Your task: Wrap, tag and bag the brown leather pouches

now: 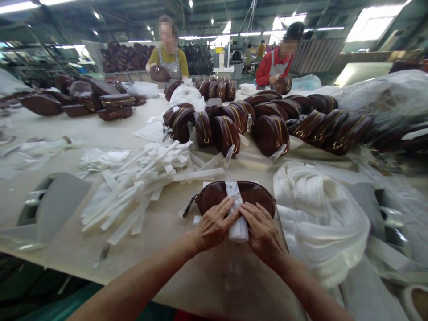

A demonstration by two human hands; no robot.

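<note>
A dark brown leather bag [209, 196] lies on the table in front of me, with a metal ring and a dark pull at its left end. Across its middle runs a white wrapping strip [231, 189], whose lower end hangs toward me over the near side. My left hand [214, 223] lies on the bag's left half, fingers stretched out and touching the strip's edge. My right hand [262, 227] rests flat on the right half, its fingertips close to the strip. Both palms hide part of the bag's front.
Loose white strips [133, 191] are heaped to the left, near a tape dispenser [36, 207]. A coil of white foam [317, 218] sits at right. Rows of brown bags [270, 133] stand beyond. Two people across the table, one in a red sleeve [263, 71], hold bags.
</note>
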